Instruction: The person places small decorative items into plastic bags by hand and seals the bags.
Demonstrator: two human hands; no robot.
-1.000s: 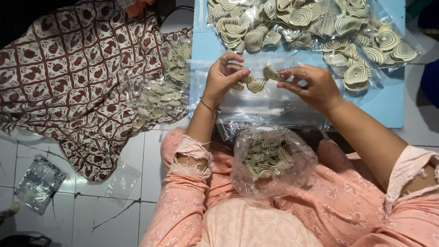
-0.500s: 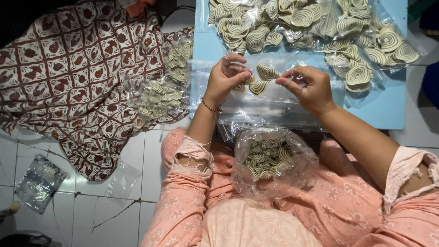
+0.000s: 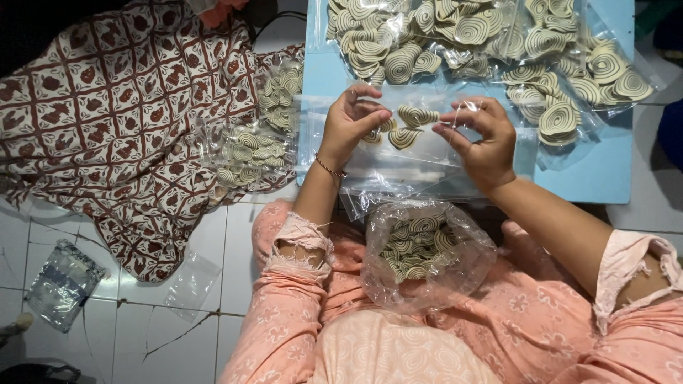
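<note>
My left hand (image 3: 353, 122) and my right hand (image 3: 481, 139) pinch the two sides of a small clear plastic bag (image 3: 420, 142) over a light blue table (image 3: 597, 178). A few cream and brown spiral chips (image 3: 409, 126) lie inside that bag between my fingers. In my lap rests a bigger open clear bag (image 3: 425, 250) half full of the same spiral chips. A heap of loose spiral chips (image 3: 484, 35) on clear plastic covers the far part of the table.
Filled chip bags (image 3: 252, 153) lie on a red and cream patterned cloth (image 3: 107, 114) to the left. Empty clear bags (image 3: 191, 281) and a small packet (image 3: 64, 284) sit on the white tiled floor. A stack of flat clear bags (image 3: 398, 178) lies at the table's near edge.
My right hand has drawn a little toward the left hand along the small bag's mouth. The chips inside have shifted slightly.
</note>
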